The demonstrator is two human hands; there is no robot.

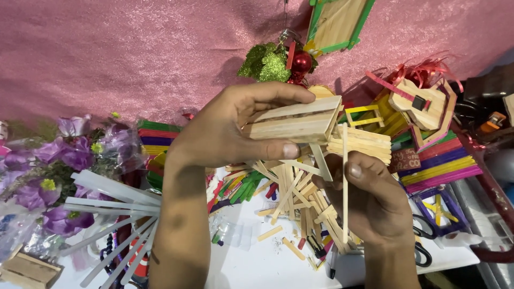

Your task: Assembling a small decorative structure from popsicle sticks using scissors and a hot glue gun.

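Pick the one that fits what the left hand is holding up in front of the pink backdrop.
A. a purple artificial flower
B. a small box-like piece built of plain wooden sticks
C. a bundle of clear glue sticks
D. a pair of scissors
B: the left hand has its grip closed on a wooden stick box, thumb below and fingers on top, while the right hand pinches a single thin stick upright.

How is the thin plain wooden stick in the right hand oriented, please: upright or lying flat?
Upright. The thin plain wooden stick runs vertically in the head view, pinched in the right hand, its top against the wooden stick-built box held by the left hand.
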